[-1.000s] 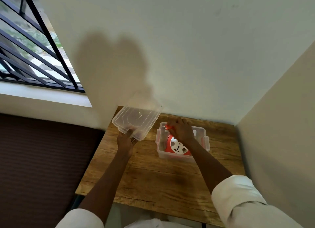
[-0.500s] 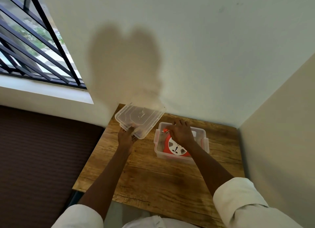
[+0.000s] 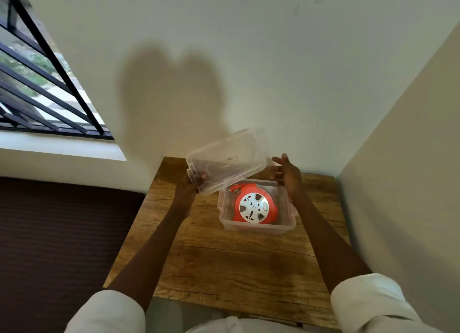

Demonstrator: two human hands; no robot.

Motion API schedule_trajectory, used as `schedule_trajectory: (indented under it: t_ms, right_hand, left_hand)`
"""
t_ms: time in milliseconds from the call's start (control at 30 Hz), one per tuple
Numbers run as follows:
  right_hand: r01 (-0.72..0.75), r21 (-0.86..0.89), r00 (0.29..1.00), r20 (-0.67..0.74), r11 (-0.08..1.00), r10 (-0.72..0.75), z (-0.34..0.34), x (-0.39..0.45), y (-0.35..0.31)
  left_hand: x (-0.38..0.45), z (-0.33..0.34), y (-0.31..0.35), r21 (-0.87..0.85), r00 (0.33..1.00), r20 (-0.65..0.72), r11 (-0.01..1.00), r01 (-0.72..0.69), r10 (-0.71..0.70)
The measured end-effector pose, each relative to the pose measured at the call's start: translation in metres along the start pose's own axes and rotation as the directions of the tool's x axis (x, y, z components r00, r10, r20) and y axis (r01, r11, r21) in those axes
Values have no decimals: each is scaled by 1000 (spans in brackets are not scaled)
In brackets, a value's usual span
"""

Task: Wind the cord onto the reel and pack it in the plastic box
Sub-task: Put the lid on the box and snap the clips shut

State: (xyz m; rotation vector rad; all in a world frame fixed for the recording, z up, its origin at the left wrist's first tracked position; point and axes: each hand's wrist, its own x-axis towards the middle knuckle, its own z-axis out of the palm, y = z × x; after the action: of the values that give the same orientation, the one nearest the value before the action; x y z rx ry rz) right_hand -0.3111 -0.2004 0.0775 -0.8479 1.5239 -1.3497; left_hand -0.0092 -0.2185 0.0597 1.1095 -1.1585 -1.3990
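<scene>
An orange cord reel (image 3: 255, 207) with a white socket face lies flat inside the clear plastic box (image 3: 258, 226) on the wooden table (image 3: 224, 263). Its orange plug end (image 3: 234, 187) pokes up at the box's far left corner. My left hand (image 3: 190, 187) grips the left edge of the clear lid (image 3: 227, 159), which hangs tilted in the air over the box's far left side. My right hand (image 3: 286, 173) is raised above the box's right rim with fingers spread, just beside the lid's right end, holding nothing.
The table stands in a corner, with a white wall behind and another wall close on the right. A barred window (image 3: 37, 84) is up on the left. A dark ribbed surface (image 3: 62, 233) lies left of the table.
My left hand carried the lid up and to the right over the box. My right hand came off the reel and rose toward the lid's right end.
</scene>
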Motion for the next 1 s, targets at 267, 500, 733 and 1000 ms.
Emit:
schedule_trajectory:
  t_ms: [267,500,733,1000]
  right_hand:
    - [-281,258,958,139,924,252,-55,-2,-2]
    - [-191,108,977,112,976,179,-74,-23,17]
    - [-136,-71,991,-4,988,136,-77,-51,30]
    - [-61,-229,997,-68,971,47,-65,-62,41]
  left_hand:
    - [19,19,11,434,953,243,858,-276,184]
    - [13,51,3,567,991,19,816,-117,129]
    - [-14,52,-30,541,996,-36,837,87,-80]
    - [-33,56,-54,573,985,-143,804,161,-96]
